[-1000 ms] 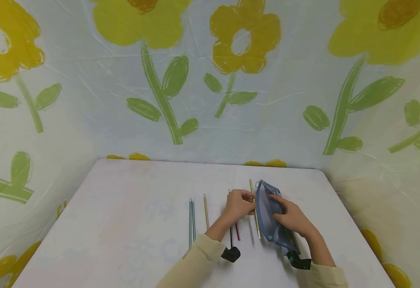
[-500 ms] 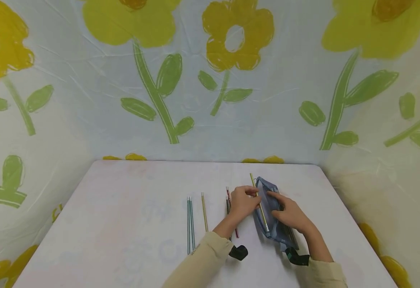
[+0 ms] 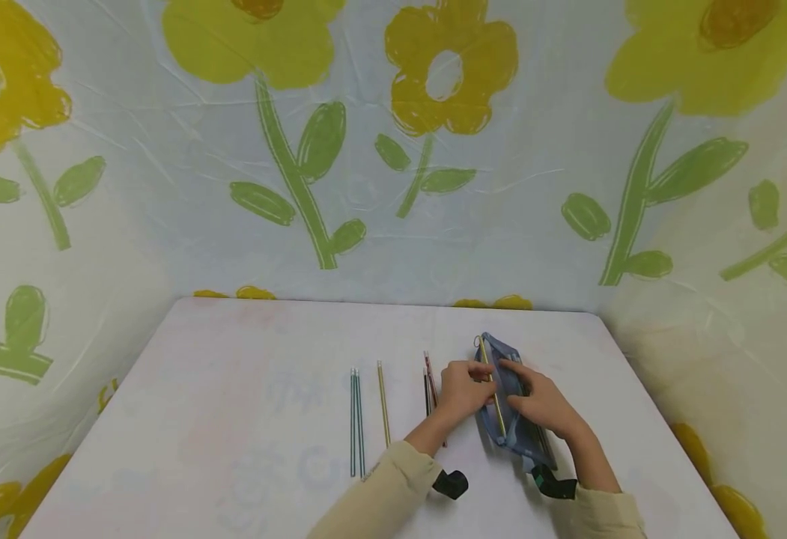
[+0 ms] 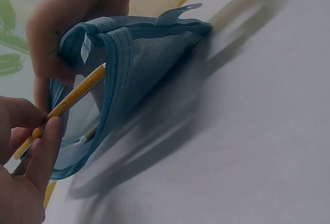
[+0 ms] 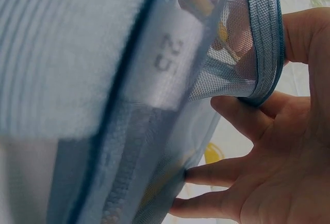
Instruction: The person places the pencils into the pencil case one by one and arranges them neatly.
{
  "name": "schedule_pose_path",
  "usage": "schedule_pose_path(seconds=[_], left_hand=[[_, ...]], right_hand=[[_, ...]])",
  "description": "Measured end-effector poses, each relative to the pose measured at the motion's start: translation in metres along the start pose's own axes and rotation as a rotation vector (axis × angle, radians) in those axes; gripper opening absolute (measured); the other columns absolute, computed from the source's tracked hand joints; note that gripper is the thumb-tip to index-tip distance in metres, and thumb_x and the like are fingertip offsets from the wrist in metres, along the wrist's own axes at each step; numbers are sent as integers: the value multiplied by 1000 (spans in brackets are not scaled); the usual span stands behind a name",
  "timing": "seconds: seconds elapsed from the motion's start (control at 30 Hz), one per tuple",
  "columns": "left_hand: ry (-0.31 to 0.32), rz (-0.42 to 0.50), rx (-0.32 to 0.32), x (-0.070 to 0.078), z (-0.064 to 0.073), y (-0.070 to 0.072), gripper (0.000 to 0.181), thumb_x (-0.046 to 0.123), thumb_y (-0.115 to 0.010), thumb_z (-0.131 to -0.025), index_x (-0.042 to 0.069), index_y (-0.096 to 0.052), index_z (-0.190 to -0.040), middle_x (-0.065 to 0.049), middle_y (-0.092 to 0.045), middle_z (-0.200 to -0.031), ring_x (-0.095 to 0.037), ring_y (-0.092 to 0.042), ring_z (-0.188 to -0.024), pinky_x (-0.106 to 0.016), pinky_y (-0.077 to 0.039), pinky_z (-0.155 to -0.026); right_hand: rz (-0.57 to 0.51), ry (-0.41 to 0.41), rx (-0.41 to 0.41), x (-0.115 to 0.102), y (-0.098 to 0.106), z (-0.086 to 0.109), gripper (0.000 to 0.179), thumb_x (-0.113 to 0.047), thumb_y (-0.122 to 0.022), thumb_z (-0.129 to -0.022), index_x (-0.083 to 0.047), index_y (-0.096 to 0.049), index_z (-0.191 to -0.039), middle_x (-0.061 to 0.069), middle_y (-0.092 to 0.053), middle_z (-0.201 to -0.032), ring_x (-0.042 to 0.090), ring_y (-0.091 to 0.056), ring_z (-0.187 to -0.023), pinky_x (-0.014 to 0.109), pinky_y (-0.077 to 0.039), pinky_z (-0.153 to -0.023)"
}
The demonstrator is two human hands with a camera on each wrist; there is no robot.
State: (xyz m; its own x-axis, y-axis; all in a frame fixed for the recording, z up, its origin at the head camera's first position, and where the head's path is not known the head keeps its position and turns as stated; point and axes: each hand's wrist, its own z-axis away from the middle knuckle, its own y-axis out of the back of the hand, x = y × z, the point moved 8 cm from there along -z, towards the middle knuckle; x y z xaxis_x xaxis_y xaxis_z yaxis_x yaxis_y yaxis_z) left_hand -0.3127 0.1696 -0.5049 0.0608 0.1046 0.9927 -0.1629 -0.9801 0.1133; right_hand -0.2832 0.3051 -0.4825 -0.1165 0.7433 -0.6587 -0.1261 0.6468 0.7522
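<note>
A yellow pencil is pinched between the thumb and fingers of my left hand. It lies lengthwise at the mouth of a blue mesh zip pouch; in the left wrist view its far end reaches the zip edge. My right hand holds the pouch's open side, its thumb and fingers on the rim and wall. Inside the pouch, another pencil partly shows through the opening. In the right wrist view the pouch wall, with a white label, hides much of the inside.
Left of the pouch, two teal pencils lie side by side on the white table. A yellow pencil lies right of them. A black pencil and a red pencil are partly hidden by the left arm.
My left hand has carried the yellow pencil rightward from beside the pouch to its opening, then slightly toward me. The right hand has kept its hold on the pouch.
</note>
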Motion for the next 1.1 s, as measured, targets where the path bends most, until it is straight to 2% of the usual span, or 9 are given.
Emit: schedule_pose_path(seconds=[0.17,0.43,0.6,0.7,0.83,0.93,1.1], left_hand=[[-27,-12,-13,0,2,-2,19,0,-77,-79,4,-76,-98,6,-65,-78,-5,-62,-49,-22,-53,-48],[-18,13,-46,-5,2,-1,17,-2,-77,-79,0,-75,-95,4,-65,-76,-6,-63,-51,-22,-54,-50],[-48,-30,-47,-4,1,6,11,3,-78,-80,3,-76,-91,7,-66,-72,-4,-63,-51,-21,-53,-49],[-74,-63,-57,-1,1,18,9,3,-75,-83,4,-76,-92,7,-67,-73,-4,-63,-54,-21,-53,-50],[-130,-132,-91,5,3,42,12,4,-71,-86,3,-76,-97,6,-69,-79,-4,-62,-56,-21,-53,-51],[-160,-224,-116,9,6,65,13,7,-70,-87,5,-75,-99,6,-69,-80,-2,-61,-58,-21,-51,-52],[-145,-366,-213,11,18,109,16,11,-68,-90,5,-74,-103,6,-66,-78,-10,-62,-60,-24,-48,-49]], right_hand=[[-17,-2,2,1,-2,1,66,-6,-60,-81,-1,-43,-144,32,-37,-144,52,-35,-130,67,-36,-95],[-12,-1,0,1,-6,0,66,-6,-61,-81,-2,-43,-145,30,-38,-145,52,-33,-132,68,-35,-96],[-13,13,-8,-2,-6,0,67,-5,-61,-81,-3,-43,-145,30,-38,-144,51,-32,-132,67,-36,-96],[-8,26,-14,-5,-4,0,67,-4,-61,-80,-3,-43,-145,29,-39,-144,50,-32,-133,66,-36,-96],[15,36,-12,-9,2,1,66,-6,-61,-80,-3,-44,-144,29,-40,-144,50,-36,-131,64,-39,-94],[15,49,-12,-12,8,4,63,-6,-61,-83,-2,-44,-143,29,-39,-144,51,-39,-128,63,-41,-94],[-55,83,-15,-18,21,11,59,-1,-56,-85,3,-43,-143,31,-36,-146,53,-36,-129,63,-36,-99]])
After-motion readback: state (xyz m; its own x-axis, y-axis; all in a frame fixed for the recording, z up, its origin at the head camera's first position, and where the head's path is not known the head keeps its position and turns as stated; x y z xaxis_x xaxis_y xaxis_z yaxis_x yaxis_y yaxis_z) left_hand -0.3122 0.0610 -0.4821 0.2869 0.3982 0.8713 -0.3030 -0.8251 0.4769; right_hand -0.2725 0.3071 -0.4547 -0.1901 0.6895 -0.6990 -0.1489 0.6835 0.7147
